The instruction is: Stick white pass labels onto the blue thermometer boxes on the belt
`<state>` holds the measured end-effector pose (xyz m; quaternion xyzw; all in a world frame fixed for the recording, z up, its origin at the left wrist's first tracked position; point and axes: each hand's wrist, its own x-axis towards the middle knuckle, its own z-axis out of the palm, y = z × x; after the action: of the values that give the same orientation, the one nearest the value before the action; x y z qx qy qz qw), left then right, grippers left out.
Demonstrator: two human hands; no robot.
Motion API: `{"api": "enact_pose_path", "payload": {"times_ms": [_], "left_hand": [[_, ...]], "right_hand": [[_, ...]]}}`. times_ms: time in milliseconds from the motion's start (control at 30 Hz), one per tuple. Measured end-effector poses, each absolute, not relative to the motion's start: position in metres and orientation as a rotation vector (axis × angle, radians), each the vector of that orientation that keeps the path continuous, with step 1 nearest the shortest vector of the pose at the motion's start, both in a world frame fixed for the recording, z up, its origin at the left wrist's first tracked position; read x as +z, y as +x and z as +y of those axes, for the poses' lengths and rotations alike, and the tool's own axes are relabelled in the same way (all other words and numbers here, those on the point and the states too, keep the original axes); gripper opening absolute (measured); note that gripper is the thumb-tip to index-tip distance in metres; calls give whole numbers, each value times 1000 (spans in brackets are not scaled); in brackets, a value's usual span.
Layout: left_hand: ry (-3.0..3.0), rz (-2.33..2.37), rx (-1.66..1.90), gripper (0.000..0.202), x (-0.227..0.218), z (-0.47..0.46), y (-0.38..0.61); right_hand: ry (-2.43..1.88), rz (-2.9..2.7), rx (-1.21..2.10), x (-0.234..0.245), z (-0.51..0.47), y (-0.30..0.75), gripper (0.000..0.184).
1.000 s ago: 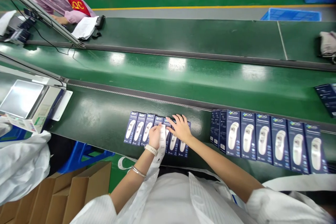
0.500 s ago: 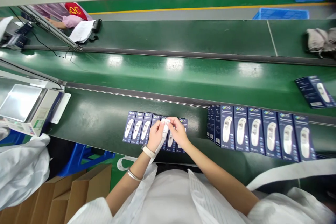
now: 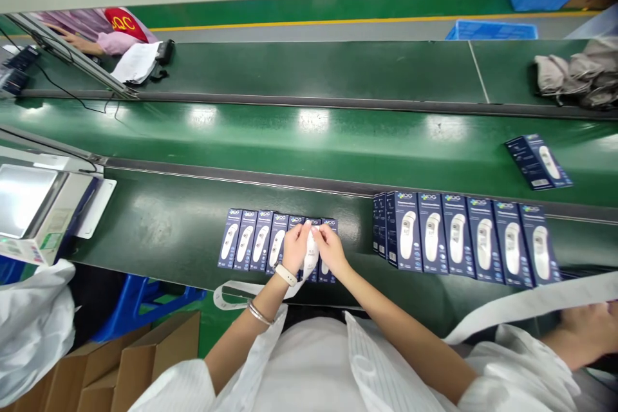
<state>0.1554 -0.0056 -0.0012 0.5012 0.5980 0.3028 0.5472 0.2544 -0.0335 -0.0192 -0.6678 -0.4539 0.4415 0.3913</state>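
My left hand (image 3: 295, 246) and my right hand (image 3: 331, 251) meet above a row of small navy boxes (image 3: 246, 239) printed with a white thermometer, which stand on the green conveyor belt (image 3: 183, 225). Both hands pinch a white paper strip (image 3: 311, 257). It hangs down past my left wrist and curves into a loop (image 3: 241, 290) at the belt's edge. My hands hide the middle boxes of the row. To the right stands a row of larger navy boxes (image 3: 463, 238).
A single navy box (image 3: 538, 161) lies on the middle belt. A co-worker's hand (image 3: 586, 328) is at lower right, beside a long white band (image 3: 526, 306). A scale (image 3: 29, 206) stands at left, above cardboard boxes (image 3: 130, 367) and a blue stool (image 3: 140, 302). Another person's sleeve (image 3: 111, 42) is at far left.
My hands have come closer together on the strip. The boxes and the belt sit further left in the view. A co-worker's hand has entered at lower right.
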Motion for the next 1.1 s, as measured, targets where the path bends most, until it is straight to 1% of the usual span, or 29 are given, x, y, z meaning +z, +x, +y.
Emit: {"api": "enact_pose_path", "payload": {"times_ms": [167, 267, 367, 533, 633, 733, 867, 1000, 1100], "left_hand": [[1148, 1454, 664, 30, -22, -7, 159], [1131, 1483, 619, 27, -31, -2, 159], [1106, 1512, 571, 26, -36, 6, 159], [1029, 1573, 512, 28, -37, 11, 159], [960, 1605, 503, 35, -35, 6, 157], [902, 1612, 523, 41, -31, -2, 153], [887, 1611, 599, 43, -23, -3, 148], [958, 1560, 682, 45, -7, 2, 146], [1049, 1445, 700, 42, 9, 1, 149]], "right_hand": [[-1889, -1307, 933, -34, -29, 264, 32], [-1947, -1467, 781, -36, -29, 274, 30], [-1913, -1673, 682, -35, -30, 284, 34], [-1759, -1981, 621, -39, -31, 295, 44], [-1715, -2056, 587, -41, -32, 298, 41], [-1703, -2065, 563, -45, -26, 299, 34], [-1750, -1977, 561, -50, -6, 295, 31], [-1811, -1763, 603, -45, -2, 290, 29], [-1813, -1540, 706, -32, -21, 285, 32]]}}
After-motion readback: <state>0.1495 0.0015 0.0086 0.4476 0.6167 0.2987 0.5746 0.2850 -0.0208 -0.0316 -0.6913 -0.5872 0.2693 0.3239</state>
